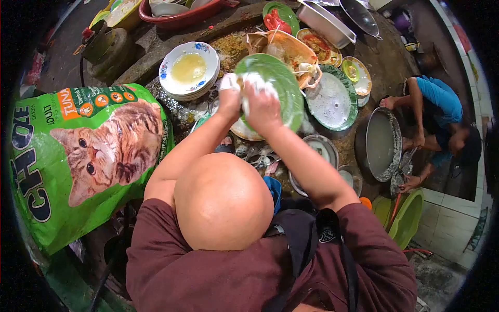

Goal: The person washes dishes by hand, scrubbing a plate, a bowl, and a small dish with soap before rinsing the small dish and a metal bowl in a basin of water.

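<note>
My left hand point(229, 97) closes on the left edge of a green plate point(285, 99), which is tilted and smeared by motion. White suds cover its fingers. My right hand point(261, 106) presses against the plate's face, its fingers curled in thick foam point(257, 80); what it holds under the foam is hidden. Left of my hands stands a stack of white plates with blue flowers point(165, 70), yellowish liquid in the top one. To the right lies a green-rimmed plate point(332, 101) with soapy water. Spoons and other cutlery point(260, 155) lie below my hands.
A large cat food bag point(99, 156) stands at left. Food scraps fill an orange container point(288, 47) ahead. A red basin point(179, 20) of dishes is at the back. Another person point(439, 104) crouches at right, hands by a big pan point(378, 145); green basins point(408, 221) stand nearby.
</note>
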The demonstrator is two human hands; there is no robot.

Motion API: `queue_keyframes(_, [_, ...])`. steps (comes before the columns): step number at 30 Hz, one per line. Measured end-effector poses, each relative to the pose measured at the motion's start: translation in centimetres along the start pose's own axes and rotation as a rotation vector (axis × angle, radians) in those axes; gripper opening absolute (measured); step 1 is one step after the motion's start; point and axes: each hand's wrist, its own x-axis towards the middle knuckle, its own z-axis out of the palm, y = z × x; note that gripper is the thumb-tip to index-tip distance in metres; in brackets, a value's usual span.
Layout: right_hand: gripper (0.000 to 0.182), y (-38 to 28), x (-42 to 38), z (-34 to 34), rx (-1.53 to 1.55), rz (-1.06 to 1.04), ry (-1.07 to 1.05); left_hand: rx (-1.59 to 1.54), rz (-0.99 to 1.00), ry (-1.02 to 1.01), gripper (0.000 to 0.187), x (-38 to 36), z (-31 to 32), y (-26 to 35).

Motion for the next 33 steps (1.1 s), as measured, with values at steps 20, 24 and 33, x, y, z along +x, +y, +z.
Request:
queue_keyframes(20, [0.047, 7.2, -3.1, -2.5, -0.059, -0.395, 0.192, 0.117, 0.186, 0.074, 0.014, 1.6, -0.7, -0.5])
queue_keyframes(24, [0.053, 5.8, 0.9, -2.6, -0.240, 0.177, 0.042, 0.219, 0.076, -0.248, 0.029, -0.7, 1.9, -3.1])
queue_keyframes(33, [0.045, 2.0, -5.8, -4.5, -0.107, -0.339, -0.079, -0.014, -0.042, 0.034, 0.017, 1.4, -0.2, -1.4])
